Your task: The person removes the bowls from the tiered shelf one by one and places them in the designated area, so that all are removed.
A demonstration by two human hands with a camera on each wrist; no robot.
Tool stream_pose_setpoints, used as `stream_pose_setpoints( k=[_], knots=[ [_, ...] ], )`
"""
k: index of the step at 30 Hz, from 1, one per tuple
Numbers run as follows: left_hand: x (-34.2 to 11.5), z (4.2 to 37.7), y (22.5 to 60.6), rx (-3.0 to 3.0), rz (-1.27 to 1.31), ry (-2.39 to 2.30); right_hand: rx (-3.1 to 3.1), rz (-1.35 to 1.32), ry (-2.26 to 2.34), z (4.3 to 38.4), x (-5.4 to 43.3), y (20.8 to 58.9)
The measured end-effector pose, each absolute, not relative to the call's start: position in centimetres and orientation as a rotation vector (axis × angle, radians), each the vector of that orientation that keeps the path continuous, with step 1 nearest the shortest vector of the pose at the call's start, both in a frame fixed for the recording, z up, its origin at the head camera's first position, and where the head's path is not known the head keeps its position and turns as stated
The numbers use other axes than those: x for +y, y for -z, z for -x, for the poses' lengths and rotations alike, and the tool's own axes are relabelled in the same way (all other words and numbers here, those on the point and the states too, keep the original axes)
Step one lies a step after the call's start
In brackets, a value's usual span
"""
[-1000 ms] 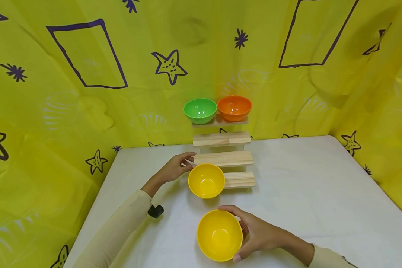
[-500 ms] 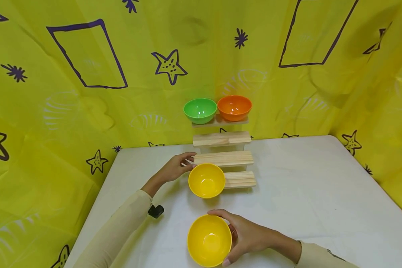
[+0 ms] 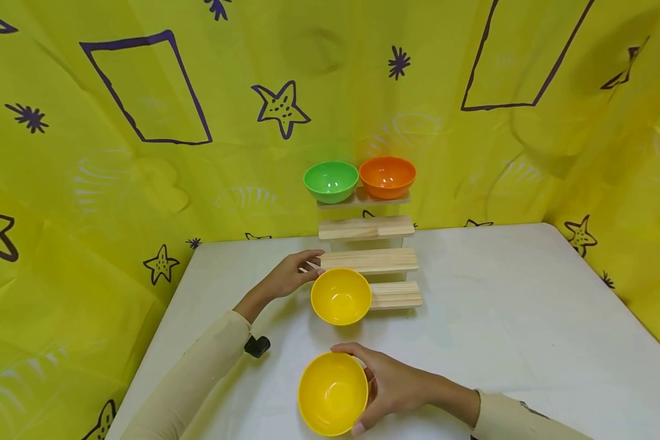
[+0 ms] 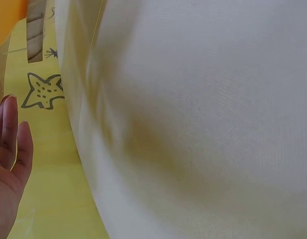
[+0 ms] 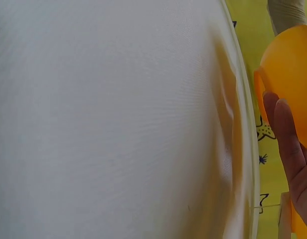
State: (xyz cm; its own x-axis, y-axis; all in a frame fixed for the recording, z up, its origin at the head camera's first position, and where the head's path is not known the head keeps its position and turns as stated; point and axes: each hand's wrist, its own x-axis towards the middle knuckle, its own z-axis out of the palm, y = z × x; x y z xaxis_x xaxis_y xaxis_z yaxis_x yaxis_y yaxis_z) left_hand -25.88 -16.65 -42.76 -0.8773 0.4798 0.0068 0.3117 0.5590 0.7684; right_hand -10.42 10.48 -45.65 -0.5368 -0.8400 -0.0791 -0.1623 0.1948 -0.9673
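Observation:
My right hand (image 3: 393,385) grips a yellow bowl (image 3: 332,394) by its right side, thumb near the front and fingers at the back. The bowl's opening faces up, near the front of the table. In the right wrist view, the fingers (image 5: 288,134) lie along the bowl's outer wall (image 5: 293,74). My left hand (image 3: 291,274) reaches to the left end of a stepped wooden stand (image 3: 368,261), relaxed fingers at the second step from the bottom. Its thumb is right by the rim of another yellow bowl (image 3: 341,297), which overlaps the lowest step's left end.
A green bowl (image 3: 331,182) and an orange bowl (image 3: 387,177) sit side by side on the top step. A yellow patterned sheet (image 3: 225,171) hangs behind and at both sides of the white table (image 3: 500,318). A black piece (image 3: 257,346) shows at the left wrist.
My right hand has moved the yellow bowl it grips leftward across the front of the table. The left hand and the other bowls stay where they were.

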Motion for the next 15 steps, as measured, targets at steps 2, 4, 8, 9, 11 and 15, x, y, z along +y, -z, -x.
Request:
stream_pose_setpoints(
  k=[2, 4, 8, 9, 11, 15],
  knots=[
    [-16.7, 25.9, 42.7, 2.591, -0.664, -1.215, 1.842, 0.937, 1.372, 10.4, 10.2, 45.6],
    [-16.7, 25.9, 42.7, 2.593, -0.662, -1.214, 1.835, 0.941, 1.37, 10.5, 10.0, 45.5],
    [-16.6, 25.8, 42.6, 2.587, -0.66, -1.217, 1.838, 0.946, 1.362, 10.6, 9.3, 45.5],
    [-16.6, 25.8, 42.6, 2.586, -0.66, -1.217, 1.838, 0.946, 1.361, 10.6, 9.1, 45.5],
    [-16.6, 25.9, 42.6, 2.586, -0.66, -1.217, 1.838, 0.948, 1.36, 10.7, 8.8, 45.5],
    [-16.6, 25.9, 42.6, 2.589, -0.661, -1.212, 1.837, 0.953, 1.361, 10.7, 8.0, 45.6]
  ],
)
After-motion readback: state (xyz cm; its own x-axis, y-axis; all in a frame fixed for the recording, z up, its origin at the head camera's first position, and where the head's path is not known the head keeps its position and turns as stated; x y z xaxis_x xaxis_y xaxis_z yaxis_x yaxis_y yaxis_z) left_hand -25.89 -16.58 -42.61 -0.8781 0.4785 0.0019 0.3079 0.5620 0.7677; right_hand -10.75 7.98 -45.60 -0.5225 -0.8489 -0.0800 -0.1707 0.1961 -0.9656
